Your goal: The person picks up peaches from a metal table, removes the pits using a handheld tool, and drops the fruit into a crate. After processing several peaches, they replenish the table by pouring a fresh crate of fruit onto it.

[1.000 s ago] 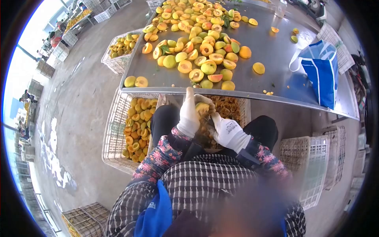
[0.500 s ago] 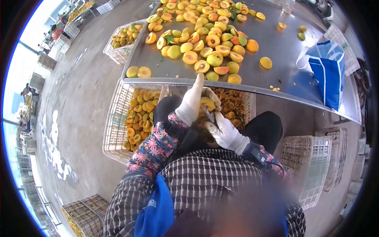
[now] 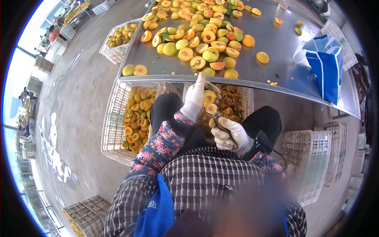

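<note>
My left hand (image 3: 194, 98), in a white glove, is closed around a yellow peach half (image 3: 209, 97) below the table's front edge, its thumb pointing up toward that edge. My right hand (image 3: 232, 136), also gloved, grips a pitting spoon (image 3: 226, 128) with a dark handle. At the spoon's tip, just under the peach, sits a round brownish piece (image 3: 211, 109) that looks like a scooped-out pit. On the metal table (image 3: 252, 73) ahead lies a heap of halved yellow peaches (image 3: 197, 39).
Below the table, a white crate (image 3: 112, 122) at left holds peach halves; brownish scraps (image 3: 233, 100) fill another between my knees. A blue bag (image 3: 323, 71) stands on the table's right side. Stacked crates (image 3: 306, 162) stand at right. Far left, people work at other tables.
My right hand has drawn back down and right from the peach with the spoon, bringing out the round brownish piece. My left hand still holds the peach.
</note>
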`<state>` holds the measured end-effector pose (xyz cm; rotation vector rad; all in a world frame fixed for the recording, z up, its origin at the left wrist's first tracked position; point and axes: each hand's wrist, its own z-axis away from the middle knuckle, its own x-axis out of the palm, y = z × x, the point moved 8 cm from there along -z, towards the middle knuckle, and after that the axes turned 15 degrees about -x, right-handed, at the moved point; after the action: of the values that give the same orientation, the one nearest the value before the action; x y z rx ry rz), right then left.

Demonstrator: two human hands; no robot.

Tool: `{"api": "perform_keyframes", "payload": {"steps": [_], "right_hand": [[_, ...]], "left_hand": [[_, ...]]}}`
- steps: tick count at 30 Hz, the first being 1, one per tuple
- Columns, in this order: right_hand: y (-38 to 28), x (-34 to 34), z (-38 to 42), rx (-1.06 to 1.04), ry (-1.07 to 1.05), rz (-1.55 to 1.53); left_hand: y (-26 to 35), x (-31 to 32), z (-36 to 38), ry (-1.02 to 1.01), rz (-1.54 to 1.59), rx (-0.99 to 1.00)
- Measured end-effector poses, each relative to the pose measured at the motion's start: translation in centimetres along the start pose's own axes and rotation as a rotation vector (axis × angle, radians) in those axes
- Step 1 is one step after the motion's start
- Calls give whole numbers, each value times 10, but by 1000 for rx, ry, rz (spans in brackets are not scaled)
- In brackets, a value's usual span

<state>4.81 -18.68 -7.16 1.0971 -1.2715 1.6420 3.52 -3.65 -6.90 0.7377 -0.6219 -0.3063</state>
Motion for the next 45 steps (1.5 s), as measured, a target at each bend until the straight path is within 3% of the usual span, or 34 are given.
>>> {"api": "perform_keyframes", "payload": {"steps": [3,5,7,9,11,13,14,17,18,20,22,25,27,30,34,37,38,41,43,45], "right_hand": [[-16,-11,18,-84,89,172],[-36,-35,34,-109,452,840],[-51,-57,46,-181,347,1468],[-42,-50,57,-137,409,1031],[-43,-47,66,-91,422,1054],[-46,-49,68,-65,418,1066],[-48,-49,68,-61,409,1067],[-53,-44,57,-69,345,1114],[-56,-43,51,-58,326,1158],[-60,-42,42,-66,292,1201],[-64,-45,31,-99,249,1194],[-65,-59,25,-162,213,1139],[-61,-57,30,-96,280,960],[-58,-56,39,-39,333,1129],[-44,-79,41,-21,334,1077],[-43,-74,31,-9,308,1107],[-48,-63,28,-8,299,1116],[-59,-51,16,-102,247,1195],[-75,-19,4,-164,217,1169],[-94,-2,-13,-420,72,1489]], "left_hand": [[8,-24,1,168,-235,196],[19,-36,32,247,-277,225],[30,-76,57,321,-276,302],[49,-134,90,497,-336,381],[70,-195,118,750,-644,377],[84,-201,138,858,-942,248],[90,-213,144,1165,-1454,349],[112,-179,126,948,-1253,467],[114,-168,109,779,-1132,650],[113,-153,54,649,-1113,619],[124,-91,33,544,-1215,757],[139,-64,-20,603,-1319,775],[144,-65,-62,646,-1416,731],[143,-82,-103,784,-1376,406],[137,-86,-138,708,-1393,401],[134,-87,-117,572,-1163,231],[127,-84,-103,475,-852,66],[114,-95,-101,94,-161,233],[105,-66,-62,-91,118,229],[94,-34,-29,-219,292,219]]}}
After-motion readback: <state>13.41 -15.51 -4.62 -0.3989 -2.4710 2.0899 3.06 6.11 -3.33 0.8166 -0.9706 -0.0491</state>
